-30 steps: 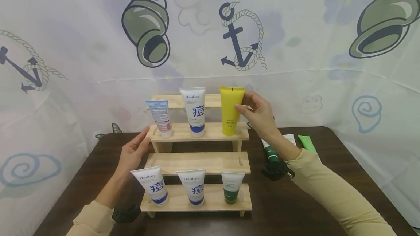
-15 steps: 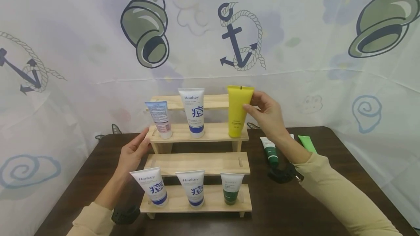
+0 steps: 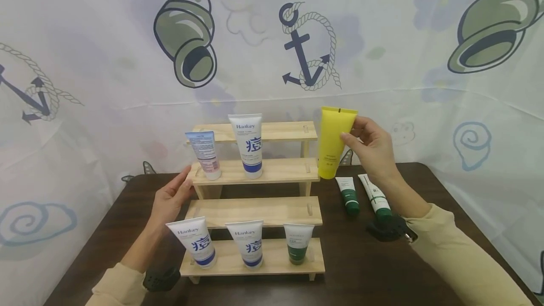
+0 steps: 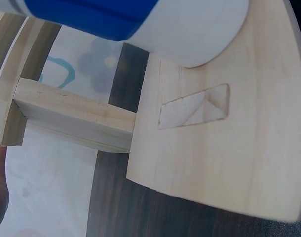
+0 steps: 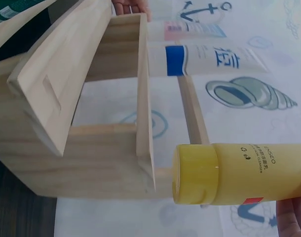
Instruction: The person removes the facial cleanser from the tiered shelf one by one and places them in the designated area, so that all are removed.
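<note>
Fingertips (image 3: 182, 175) of the left hand (image 3: 170, 199) meet the left end of the wooden rack (image 3: 255, 208); whether that grip pinches it I cannot tell. A blue-and-pink tube (image 3: 204, 154) and a white tube (image 3: 248, 145) stand on an upper tier (image 3: 284, 171), three more tubes (image 3: 248, 244) on the lowest. Just past the right end, the right hand (image 3: 373, 148) pinches the yellow tube (image 3: 333, 140), slightly tilted. Two green-and-white tubes (image 3: 347, 195) lie on the desk (image 3: 352, 259).

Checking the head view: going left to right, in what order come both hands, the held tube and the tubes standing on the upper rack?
Left hand, blue-and-pink tube, tall white Hankey tube, yellow tube, right hand.
</note>
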Action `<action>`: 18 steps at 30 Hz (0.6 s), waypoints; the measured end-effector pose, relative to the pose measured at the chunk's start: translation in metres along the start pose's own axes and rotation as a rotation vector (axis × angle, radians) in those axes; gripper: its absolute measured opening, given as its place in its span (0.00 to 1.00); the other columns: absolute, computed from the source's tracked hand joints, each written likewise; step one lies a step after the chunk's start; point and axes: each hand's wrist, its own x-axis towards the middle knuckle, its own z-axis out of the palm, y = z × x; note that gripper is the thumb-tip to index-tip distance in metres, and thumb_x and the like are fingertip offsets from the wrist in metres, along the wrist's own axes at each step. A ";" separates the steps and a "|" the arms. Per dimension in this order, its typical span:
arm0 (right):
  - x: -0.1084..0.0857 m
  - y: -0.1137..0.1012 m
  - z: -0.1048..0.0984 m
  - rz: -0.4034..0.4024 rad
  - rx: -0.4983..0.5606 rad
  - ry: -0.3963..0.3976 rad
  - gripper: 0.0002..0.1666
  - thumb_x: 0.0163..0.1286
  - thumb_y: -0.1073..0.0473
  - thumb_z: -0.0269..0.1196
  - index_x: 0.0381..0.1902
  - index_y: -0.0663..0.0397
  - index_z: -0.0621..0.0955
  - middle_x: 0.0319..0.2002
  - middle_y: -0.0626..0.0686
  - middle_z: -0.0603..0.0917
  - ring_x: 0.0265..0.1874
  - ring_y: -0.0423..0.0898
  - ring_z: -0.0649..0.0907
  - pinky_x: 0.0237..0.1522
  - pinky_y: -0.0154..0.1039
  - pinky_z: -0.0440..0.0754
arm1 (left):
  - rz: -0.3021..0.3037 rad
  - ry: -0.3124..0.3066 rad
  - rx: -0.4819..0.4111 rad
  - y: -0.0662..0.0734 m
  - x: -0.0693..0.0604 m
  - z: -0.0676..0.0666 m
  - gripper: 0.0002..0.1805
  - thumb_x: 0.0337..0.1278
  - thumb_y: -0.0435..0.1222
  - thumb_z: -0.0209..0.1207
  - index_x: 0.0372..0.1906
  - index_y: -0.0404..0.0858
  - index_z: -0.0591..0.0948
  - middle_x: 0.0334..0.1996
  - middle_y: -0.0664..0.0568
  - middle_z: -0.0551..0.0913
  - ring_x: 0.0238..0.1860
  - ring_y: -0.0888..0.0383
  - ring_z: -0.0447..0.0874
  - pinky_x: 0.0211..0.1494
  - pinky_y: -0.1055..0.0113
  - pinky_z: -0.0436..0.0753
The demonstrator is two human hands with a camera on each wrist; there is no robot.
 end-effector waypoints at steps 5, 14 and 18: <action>-0.001 0.002 -0.015 -0.006 0.025 0.055 0.17 0.63 0.70 0.62 0.50 0.62 0.78 0.39 0.44 0.81 0.37 0.41 0.77 0.40 0.25 0.79 | -0.002 -0.004 -0.005 0.001 0.000 0.000 0.33 0.64 0.51 0.52 0.71 0.47 0.60 0.71 0.44 0.59 0.62 0.58 0.72 0.55 0.79 0.73; -0.007 0.021 -0.040 0.068 -0.095 0.119 0.18 0.64 0.67 0.62 0.52 0.59 0.77 0.40 0.41 0.79 0.37 0.39 0.76 0.39 0.22 0.76 | -0.004 -0.008 0.005 0.001 -0.001 0.000 0.33 0.64 0.52 0.51 0.71 0.47 0.60 0.71 0.45 0.58 0.65 0.54 0.69 0.57 0.78 0.73; -0.010 0.032 -0.053 0.091 -0.105 0.163 0.18 0.64 0.68 0.61 0.52 0.60 0.77 0.39 0.40 0.79 0.37 0.38 0.76 0.38 0.21 0.76 | 0.006 -0.012 0.005 0.000 -0.001 -0.001 0.33 0.64 0.52 0.51 0.71 0.47 0.60 0.71 0.44 0.59 0.63 0.58 0.71 0.58 0.75 0.72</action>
